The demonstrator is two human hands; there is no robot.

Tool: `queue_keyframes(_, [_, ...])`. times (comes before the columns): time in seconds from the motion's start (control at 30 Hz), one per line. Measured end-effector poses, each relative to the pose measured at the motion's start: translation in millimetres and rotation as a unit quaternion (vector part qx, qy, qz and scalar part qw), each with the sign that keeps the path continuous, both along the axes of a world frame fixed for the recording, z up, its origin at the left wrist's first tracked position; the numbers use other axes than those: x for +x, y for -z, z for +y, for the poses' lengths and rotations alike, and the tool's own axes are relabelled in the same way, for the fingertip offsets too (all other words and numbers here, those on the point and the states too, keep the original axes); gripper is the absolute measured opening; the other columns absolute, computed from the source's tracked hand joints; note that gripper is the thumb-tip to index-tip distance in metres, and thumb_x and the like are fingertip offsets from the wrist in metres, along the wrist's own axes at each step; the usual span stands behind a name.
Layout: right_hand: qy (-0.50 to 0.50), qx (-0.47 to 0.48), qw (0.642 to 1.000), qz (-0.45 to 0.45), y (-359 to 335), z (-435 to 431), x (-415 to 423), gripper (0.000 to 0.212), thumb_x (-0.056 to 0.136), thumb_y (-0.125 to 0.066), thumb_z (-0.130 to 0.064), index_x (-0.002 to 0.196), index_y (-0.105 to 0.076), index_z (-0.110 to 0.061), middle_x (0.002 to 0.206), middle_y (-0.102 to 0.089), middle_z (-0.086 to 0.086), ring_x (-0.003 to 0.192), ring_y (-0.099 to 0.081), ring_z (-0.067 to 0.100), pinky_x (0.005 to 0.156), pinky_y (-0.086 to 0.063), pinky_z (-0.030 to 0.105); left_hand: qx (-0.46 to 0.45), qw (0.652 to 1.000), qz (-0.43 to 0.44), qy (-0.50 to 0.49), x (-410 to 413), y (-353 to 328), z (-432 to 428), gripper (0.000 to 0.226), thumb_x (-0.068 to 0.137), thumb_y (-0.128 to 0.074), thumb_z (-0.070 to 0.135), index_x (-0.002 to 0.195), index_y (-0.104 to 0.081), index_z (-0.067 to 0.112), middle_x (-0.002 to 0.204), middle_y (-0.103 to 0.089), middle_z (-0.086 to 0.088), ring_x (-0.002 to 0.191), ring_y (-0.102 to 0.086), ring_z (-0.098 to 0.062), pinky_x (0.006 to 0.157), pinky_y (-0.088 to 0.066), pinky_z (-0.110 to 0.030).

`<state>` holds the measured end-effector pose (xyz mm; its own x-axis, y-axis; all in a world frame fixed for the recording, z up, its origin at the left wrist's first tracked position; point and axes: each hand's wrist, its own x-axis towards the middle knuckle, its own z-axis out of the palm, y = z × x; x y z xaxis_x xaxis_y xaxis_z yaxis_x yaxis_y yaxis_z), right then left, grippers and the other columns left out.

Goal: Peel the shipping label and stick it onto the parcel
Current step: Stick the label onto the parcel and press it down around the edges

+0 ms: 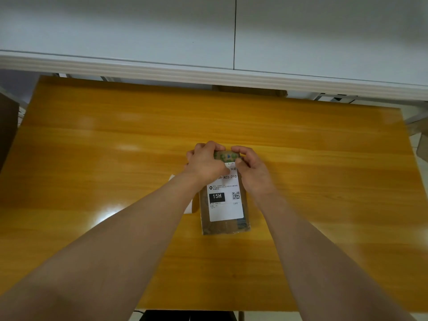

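A brown parcel lies flat in the middle of the wooden table, its far end showing a green pattern. A white shipping label with "15H" and a QR code lies on top of it. My left hand and my right hand both rest on the parcel's far end, fingers curled over its top edge and thumbs pressing on the label's upper part. The label's top edge is hidden under my hands.
The yellow wooden table spreads wide on both sides of the parcel. A white sheet pokes out from under my left forearm, beside the parcel. A white ledge and wall run along the table's far side.
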<state>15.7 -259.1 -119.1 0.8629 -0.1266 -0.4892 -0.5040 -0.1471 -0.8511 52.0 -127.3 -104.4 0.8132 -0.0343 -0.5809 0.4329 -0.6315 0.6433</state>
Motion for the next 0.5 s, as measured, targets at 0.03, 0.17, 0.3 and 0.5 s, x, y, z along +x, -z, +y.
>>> queue_keyframes(0.03, [-0.009,-0.012,1.000,0.001,-2.4,-1.0,-0.1,0.030,0.104,-0.045,-0.013,0.121,-0.062,-0.031,0.115,-0.069,0.006,0.093,-0.065,0.023,0.074,-0.055,0.036,-0.002,1.000,-0.001,0.002,-0.9,0.1,1.5,0.058,0.069,-0.078,0.020,0.121,-0.055,0.034,0.126,-0.044,-0.002,0.128,-0.030,-0.030,0.106,-0.035,-0.048])
queue_keyframes(0.17, [-0.021,-0.016,0.999,0.017,-10.7,-2.5,-3.0,0.031,0.105,-0.044,-0.028,0.132,-0.057,-0.038,0.117,-0.071,0.001,0.101,-0.068,0.021,0.082,-0.056,0.036,-0.001,0.999,-0.016,-0.041,-3.0,0.0,6.1,0.058,0.070,-0.080,0.020,0.122,-0.057,0.032,0.127,-0.046,-0.003,0.128,-0.032,-0.031,0.105,-0.038,-0.048])
queue_keyframes(0.3, [-0.043,-0.025,0.996,0.077,-15.2,-3.1,-7.4,0.052,0.097,-0.058,-0.040,0.145,-0.040,-0.039,0.131,-0.063,-0.001,0.105,-0.067,0.017,0.085,-0.053,0.036,0.014,0.991,-0.024,-0.131,-4.1,0.5,17.3,0.058,0.071,-0.080,0.027,0.123,-0.055,0.032,0.129,-0.050,-0.004,0.126,-0.036,-0.030,0.102,-0.042,-0.047])
queue_keyframes(0.5, [-0.105,-0.030,0.987,0.121,-17.7,1.5,-11.3,0.079,0.084,-0.079,-0.025,0.150,-0.035,-0.029,0.149,-0.049,0.006,0.123,-0.058,0.023,0.087,-0.052,0.036,0.110,0.989,-0.029,-0.099,-9.1,-3.4,27.4,0.072,0.068,-0.080,0.032,0.130,-0.045,0.029,0.139,-0.042,-0.007,0.135,-0.030,-0.031,0.107,-0.030,-0.044])
